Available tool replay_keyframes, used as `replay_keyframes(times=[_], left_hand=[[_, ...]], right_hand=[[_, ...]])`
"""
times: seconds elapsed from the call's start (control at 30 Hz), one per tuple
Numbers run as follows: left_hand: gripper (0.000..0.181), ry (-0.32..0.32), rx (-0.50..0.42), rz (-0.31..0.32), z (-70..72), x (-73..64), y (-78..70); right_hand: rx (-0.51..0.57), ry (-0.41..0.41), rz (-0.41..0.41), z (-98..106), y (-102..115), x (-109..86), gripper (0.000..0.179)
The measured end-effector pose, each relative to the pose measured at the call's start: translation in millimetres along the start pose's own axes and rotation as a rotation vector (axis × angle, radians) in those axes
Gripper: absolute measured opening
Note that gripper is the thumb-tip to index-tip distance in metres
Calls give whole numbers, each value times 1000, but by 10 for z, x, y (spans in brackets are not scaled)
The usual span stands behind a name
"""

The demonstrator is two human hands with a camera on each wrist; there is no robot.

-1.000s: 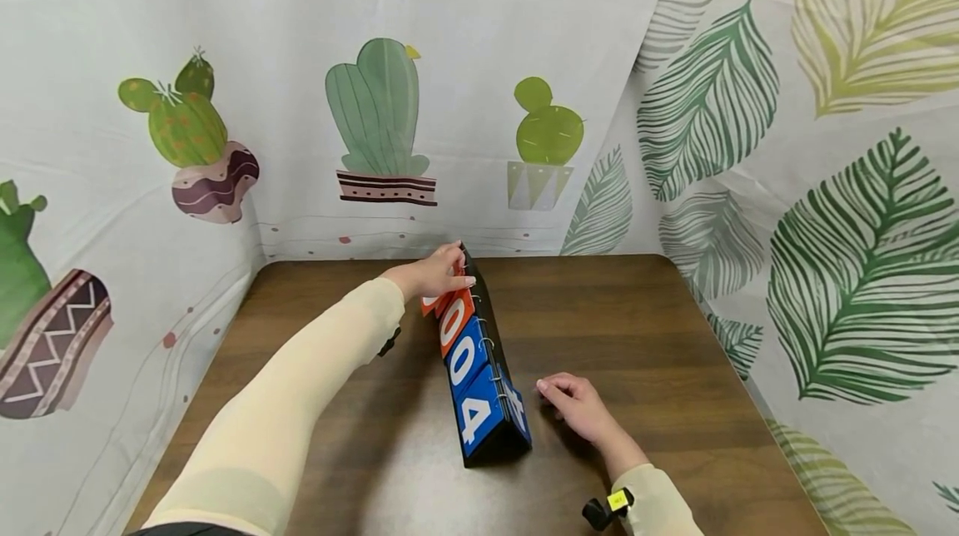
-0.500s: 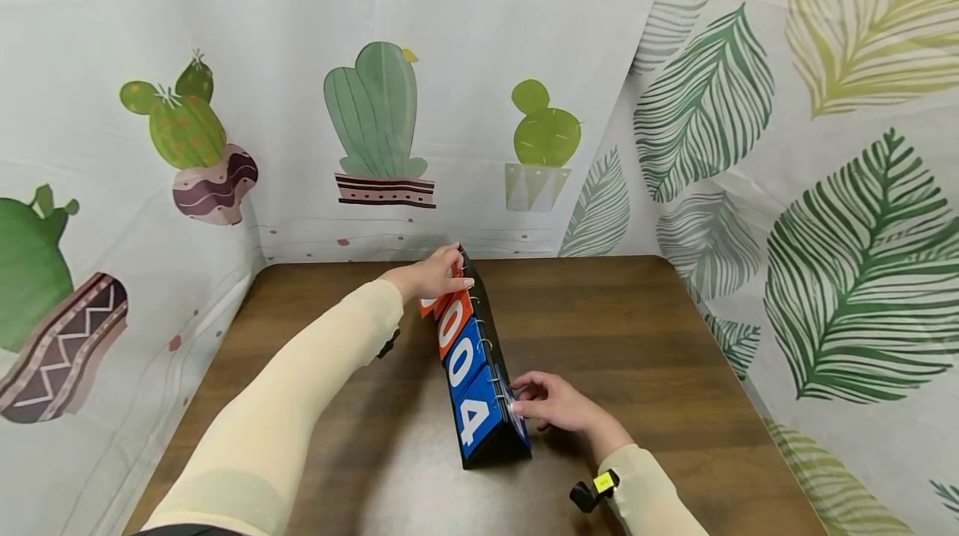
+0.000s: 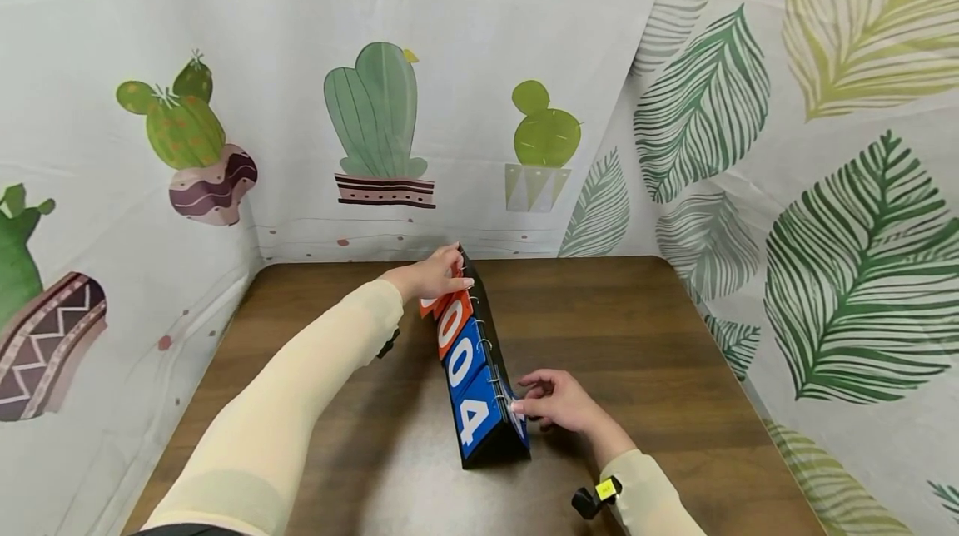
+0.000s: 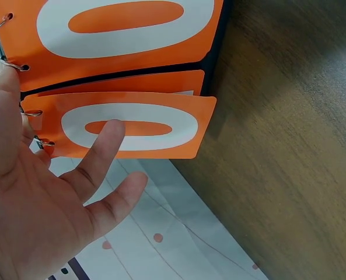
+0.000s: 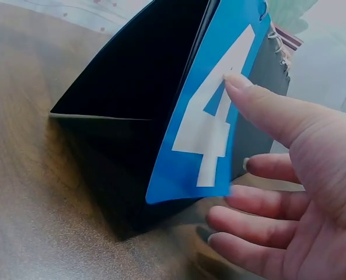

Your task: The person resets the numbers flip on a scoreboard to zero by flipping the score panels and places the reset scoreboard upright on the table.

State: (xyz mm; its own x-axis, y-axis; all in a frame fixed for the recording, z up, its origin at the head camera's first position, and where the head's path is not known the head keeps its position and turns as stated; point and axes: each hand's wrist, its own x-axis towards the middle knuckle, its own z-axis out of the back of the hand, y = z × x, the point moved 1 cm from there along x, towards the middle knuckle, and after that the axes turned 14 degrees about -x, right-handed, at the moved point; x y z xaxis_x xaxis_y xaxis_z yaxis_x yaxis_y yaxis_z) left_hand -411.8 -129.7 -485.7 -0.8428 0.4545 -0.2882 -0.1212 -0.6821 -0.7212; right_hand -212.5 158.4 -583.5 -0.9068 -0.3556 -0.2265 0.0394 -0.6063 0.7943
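Observation:
A tabletop flip scoreboard point(image 3: 487, 328) stands like a tent on the table, with ring-bound orange and blue number cards. My left hand point(image 3: 434, 271) grips its top edge at the far end. In the left wrist view, two fingers of that hand extend over an orange 0 card point(image 4: 187, 131), which hangs away from the board. My right hand point(image 3: 562, 403) is at the near end, on the right face. In the right wrist view, its thumb touches a blue card point(image 5: 184, 175) with a white 4, while its other fingers are spread apart beside the card's edge.
The brown wooden table point(image 3: 622, 328) extends on both sides of the scoreboard. Behind it hangs a white cloth point(image 3: 464, 120) printed with cacti and leaves.
My right hand has moved left from the table to the blue card on the scoreboard's right face, and has stayed there since. My left hand keeps its grip at the far end.

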Motion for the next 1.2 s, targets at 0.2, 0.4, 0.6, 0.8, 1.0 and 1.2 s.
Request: replay_keyframes(times=[0.2, 0.4, 0.6, 0.8, 1.0, 1.2], left_hand=[[38, -1, -4, -13, -11, 22, 6], [38, 3, -7, -24, -13, 38, 15], [39, 9, 7, -10, 1, 17, -1], [38, 6, 18, -1, 4, 4, -14], [38, 8, 11, -4, 0, 8, -2], [39, -1, 17, -17, 1, 26, 18]], right_hand=[[14, -89, -26, 21, -75, -11, 34], [310, 6, 6, 71, -244, -52, 22], [492, 72, 21, 112, -340, -128, 20], [475, 38, 35, 137, -329, -132, 26], [460, 27, 25, 147, -306, -157, 28], [471, 6, 24, 149, -289, -170, 30]])
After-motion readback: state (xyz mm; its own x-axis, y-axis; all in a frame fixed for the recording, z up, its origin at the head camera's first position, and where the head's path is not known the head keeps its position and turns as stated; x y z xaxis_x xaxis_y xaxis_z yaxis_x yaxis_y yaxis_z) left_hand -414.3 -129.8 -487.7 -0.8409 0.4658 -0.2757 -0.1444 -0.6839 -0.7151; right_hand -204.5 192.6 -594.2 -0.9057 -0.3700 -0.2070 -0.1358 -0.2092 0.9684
